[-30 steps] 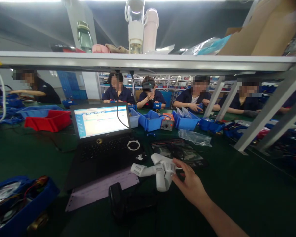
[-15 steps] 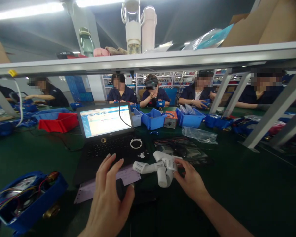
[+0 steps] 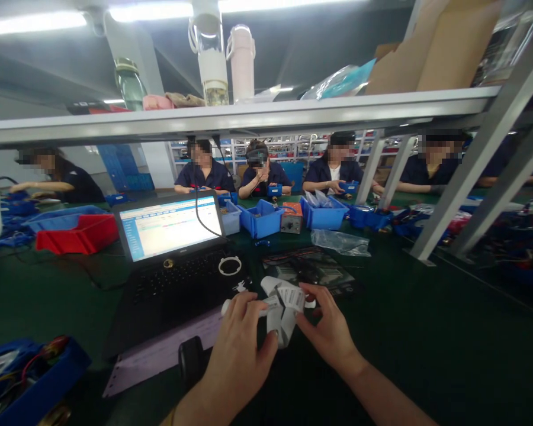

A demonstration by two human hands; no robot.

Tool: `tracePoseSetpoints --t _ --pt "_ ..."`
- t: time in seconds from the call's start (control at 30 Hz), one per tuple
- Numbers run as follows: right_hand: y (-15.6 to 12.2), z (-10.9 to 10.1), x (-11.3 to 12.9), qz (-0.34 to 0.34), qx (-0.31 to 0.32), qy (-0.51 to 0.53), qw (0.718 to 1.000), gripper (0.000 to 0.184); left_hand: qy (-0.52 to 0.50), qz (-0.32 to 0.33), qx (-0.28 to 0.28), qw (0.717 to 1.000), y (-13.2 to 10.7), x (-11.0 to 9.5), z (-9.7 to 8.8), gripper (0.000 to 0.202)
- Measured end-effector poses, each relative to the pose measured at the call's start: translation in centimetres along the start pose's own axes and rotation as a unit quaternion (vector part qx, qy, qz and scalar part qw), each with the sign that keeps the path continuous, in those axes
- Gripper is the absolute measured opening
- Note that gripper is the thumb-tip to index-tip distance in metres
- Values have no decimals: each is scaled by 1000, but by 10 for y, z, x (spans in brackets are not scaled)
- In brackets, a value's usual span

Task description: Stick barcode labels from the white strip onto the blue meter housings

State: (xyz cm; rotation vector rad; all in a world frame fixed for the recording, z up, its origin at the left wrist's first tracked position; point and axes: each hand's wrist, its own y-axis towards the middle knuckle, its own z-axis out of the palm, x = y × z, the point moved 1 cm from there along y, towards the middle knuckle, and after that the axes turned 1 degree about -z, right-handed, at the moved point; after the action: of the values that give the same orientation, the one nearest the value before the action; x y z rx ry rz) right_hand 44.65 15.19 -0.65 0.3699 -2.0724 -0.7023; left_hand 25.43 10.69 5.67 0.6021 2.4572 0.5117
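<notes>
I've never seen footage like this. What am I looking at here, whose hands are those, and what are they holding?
There is no machine here: the picture comes from a camera worn on a person's head, looking forward and down, so the two bare hands at the bottom are that person's own. The left hand and the right hand both grip a curled strip of white labels above a dark green table. Beside them lie an open laptop with a small white ring on its keyboard, a pale perforated sheet and a black packet. A blue bin of wired parts sits at the lower left. Other people work across the table.
</notes>
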Motion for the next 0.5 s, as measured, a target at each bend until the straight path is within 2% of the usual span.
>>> tracePoseSetpoints --t 0.17,0.33,0.43,0.5 --pt "-1 -1 3 -20 -6 -12 1000 40 27 22 21 999 -6 -5 8 32" --pt "0 -2 10 -47 -10 -15 999 38 80 81 1 994 -18 3 17 33" --pt "-1 -1 15 -39 -4 -7 999 40 131 159 -57 977 -24 13 24 32" --pt "-2 3 17 -26 14 3 1000 45 142 243 -88 956 -26 15 28 25"
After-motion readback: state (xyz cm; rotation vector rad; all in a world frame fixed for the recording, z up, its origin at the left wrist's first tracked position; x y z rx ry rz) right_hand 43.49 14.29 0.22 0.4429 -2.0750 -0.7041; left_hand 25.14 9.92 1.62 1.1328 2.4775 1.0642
